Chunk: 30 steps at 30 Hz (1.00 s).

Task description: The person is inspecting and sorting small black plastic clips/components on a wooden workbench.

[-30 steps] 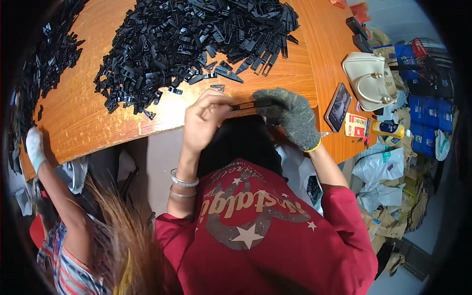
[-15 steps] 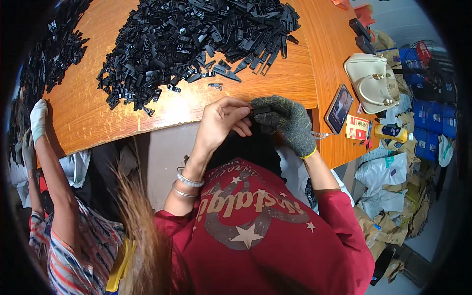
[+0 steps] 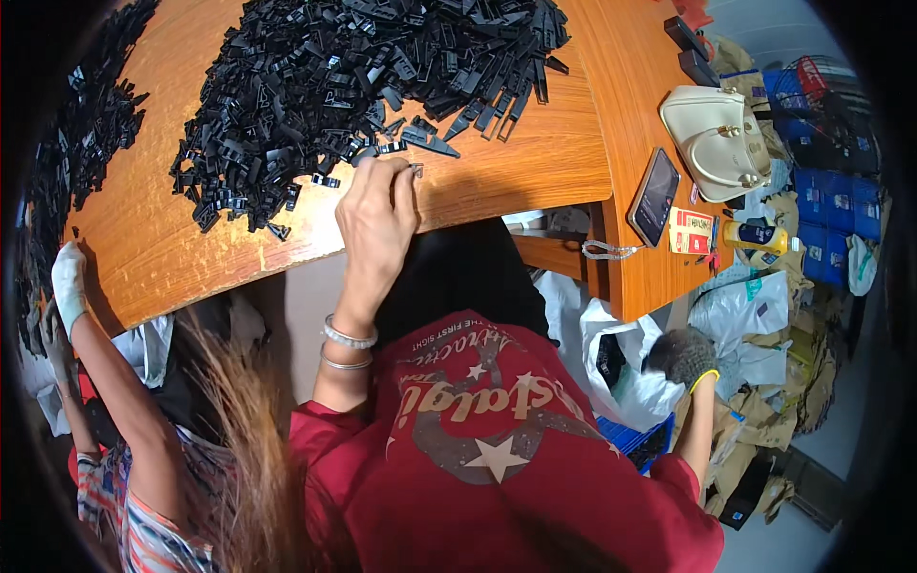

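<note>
Remotely, I can't tell whether the bare, curled left hand (image 3: 377, 205) beside small black plastic parts (image 3: 287, 115), heaped likely for reach, or grey-gloved right hand (image 3: 686, 358), near a white plastic bag (image 3: 638, 409), grips anything.

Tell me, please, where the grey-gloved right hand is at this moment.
In the head view, the right hand is right of centre, beside the open white bag and lower in the picture than the wooden table.

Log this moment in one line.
left hand: at edge of black parts pile | right hand: gloved, near open white bag | rest: phone, cream handbag at right
</note>
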{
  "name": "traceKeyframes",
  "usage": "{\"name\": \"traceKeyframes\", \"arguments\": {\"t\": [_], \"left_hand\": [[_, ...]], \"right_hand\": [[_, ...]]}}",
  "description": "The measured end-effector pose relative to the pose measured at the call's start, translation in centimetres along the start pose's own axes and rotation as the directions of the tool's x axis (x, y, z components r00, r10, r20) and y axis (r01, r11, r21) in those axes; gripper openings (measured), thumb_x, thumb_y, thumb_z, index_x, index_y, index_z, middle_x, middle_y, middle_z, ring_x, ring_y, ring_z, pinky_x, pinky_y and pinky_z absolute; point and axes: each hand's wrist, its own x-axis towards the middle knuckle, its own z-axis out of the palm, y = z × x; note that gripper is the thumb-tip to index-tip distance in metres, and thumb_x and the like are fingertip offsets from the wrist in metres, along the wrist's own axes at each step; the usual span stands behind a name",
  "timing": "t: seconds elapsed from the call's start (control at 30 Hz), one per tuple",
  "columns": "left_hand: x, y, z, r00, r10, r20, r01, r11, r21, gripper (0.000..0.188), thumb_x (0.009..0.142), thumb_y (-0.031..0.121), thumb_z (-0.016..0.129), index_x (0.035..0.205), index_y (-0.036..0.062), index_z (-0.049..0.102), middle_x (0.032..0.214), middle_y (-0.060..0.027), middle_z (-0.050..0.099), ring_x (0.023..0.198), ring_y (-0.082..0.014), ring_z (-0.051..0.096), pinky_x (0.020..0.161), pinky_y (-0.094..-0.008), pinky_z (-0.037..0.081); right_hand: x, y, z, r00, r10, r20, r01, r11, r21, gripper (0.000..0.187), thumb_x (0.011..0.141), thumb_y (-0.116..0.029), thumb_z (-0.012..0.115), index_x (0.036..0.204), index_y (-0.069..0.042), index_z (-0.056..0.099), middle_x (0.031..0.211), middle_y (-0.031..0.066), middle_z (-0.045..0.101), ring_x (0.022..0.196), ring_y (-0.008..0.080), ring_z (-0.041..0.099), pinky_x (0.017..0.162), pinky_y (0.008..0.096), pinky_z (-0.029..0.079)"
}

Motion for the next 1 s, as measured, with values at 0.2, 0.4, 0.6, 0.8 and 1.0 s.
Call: {"name": "traceKeyframes", "arguments": {"t": [0.2,0.4,0.6,0.8,1.0], "left_hand": [[1.6,0.3,0.2,0.993,0.102,0.056,-0.110,0.979,0.170,0.006,0.086,0.006,0.062,0.088,0.0007,0.063,0.082,-0.0134,0.055,0.069,-0.0318,0.060,0.059,-0.0405,0.048],[2.3,0.8,0.9,0.964,0.210,0.164,-0.251,0.921,0.298,0.005,0.077,0.000,0.060,0.082,0.0005,0.059,0.085,-0.0137,0.051,0.080,-0.0299,0.059,0.061,-0.0395,0.050],[3.4,0.8,3.3,0.885,0.339,0.318,-0.443,0.823,0.355,0.010,0.068,-0.003,0.058,0.077,-0.0002,0.054,0.084,-0.0123,0.050,0.077,-0.0266,0.055,0.058,-0.0354,0.051],[2.0,0.2,3.6,0.863,0.502,0.051,-0.500,0.836,0.226,0.025,0.073,0.001,0.064,0.097,-0.0001,0.058,0.083,-0.0090,0.054,0.071,-0.0228,0.058,0.054,-0.0330,0.048],[-2.8,5.1,4.8,0.999,-0.030,-0.031,0.015,0.907,-0.420,0.022,0.078,0.001,0.070,0.097,-0.0024,0.060,0.074,-0.0084,0.062,0.056,-0.0138,0.058,0.053,-0.0271,0.047]], "right_hand": [[1.7,-2.5,-2.3,0.980,-0.117,-0.161,0.146,0.972,0.186,0.029,0.083,-0.035,0.064,0.091,-0.008,0.070,0.091,0.0161,0.068,0.085,0.0349,0.064,0.073,0.0416,0.050],[6.6,-9.6,-4.4,0.592,-0.489,-0.641,0.604,0.795,-0.048,0.022,0.082,-0.029,0.064,0.097,-0.013,0.068,0.090,0.0104,0.067,0.080,0.0316,0.063,0.070,0.0417,0.050],[7.6,-16.9,-8.4,0.566,-0.467,-0.680,0.715,0.689,0.121,0.021,0.085,-0.026,0.064,0.097,-0.010,0.069,0.089,0.0126,0.067,0.082,0.0331,0.064,0.072,0.0426,0.050],[8.7,-18.2,-7.2,0.556,-0.300,-0.775,0.706,0.662,0.251,0.024,0.082,-0.016,0.069,0.104,-0.006,0.069,0.094,0.0158,0.067,0.087,0.0332,0.065,0.077,0.0393,0.051],[10.3,-20.4,-7.7,0.243,-0.056,-0.968,0.802,0.574,0.168,0.035,0.084,-0.004,0.066,0.118,-0.003,0.062,0.107,0.0153,0.066,0.093,0.0278,0.067,0.083,0.0358,0.052]]}}
